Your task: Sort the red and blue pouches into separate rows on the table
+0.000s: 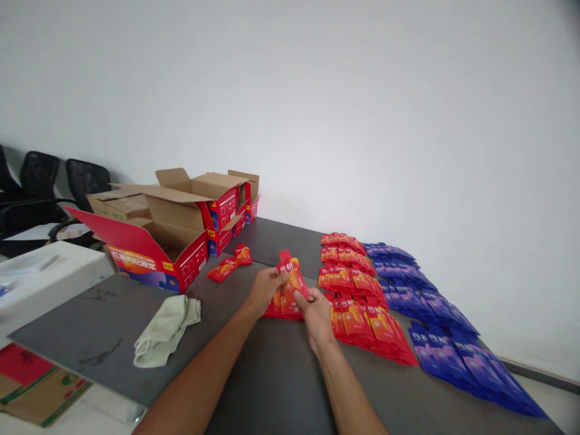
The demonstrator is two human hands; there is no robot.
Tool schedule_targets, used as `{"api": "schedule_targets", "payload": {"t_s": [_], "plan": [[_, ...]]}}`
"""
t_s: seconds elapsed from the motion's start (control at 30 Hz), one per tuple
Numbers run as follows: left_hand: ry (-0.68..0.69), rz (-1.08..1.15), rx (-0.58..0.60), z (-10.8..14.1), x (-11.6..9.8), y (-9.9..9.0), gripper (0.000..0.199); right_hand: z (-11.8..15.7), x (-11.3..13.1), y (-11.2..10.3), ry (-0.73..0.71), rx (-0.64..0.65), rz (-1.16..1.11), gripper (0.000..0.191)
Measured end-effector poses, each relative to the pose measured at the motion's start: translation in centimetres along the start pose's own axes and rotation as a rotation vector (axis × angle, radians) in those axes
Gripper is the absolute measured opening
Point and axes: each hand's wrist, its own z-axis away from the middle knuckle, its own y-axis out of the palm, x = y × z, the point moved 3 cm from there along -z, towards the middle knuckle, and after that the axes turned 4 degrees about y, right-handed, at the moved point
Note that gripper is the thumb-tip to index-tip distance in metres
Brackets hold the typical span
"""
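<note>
Both my hands grip one red pouch (294,279) with orange print, held tilted above the grey table (267,374). My left hand (266,289) pinches its upper left side, while my right hand (316,311) has fingers and thumb closed on its lower right end. Just beneath lie more red pouches (285,307), partly covered by my hands. To the right, overlapping rows of red pouches (357,317) spread toward the wall. Beside them run similar rows of blue pouches (453,353). A few loose red pouches (223,269) rest to my left.
An open red carton (193,263) stands at the left, with further open cartons (222,208) behind it. A folded pale green cloth (167,329) lies nearer me. Black chairs (86,175) and a white box (54,278) are at far left. A white wall borders the table's back.
</note>
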Motion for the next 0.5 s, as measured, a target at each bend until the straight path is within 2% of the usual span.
{"api": "schedule_targets", "payload": {"t_s": [0.17, 0.33, 0.5], "plan": [[0.078, -0.175, -0.041, -0.3, 0.3, -0.7, 0.027, 0.6, 0.5, 0.5, 0.022, 0.112, 0.071, 0.045], [0.112, -0.267, -0.032, -0.2, 0.0, -1.0, 0.023, 0.5, 0.3, 0.6, -0.028, 0.021, 0.192, 0.047], [0.148, -0.316, -0.144, -0.4, -0.4, -1.5, 0.02, 0.6, 0.1, 1.0, -0.056, 0.014, 0.291, 0.05]]}}
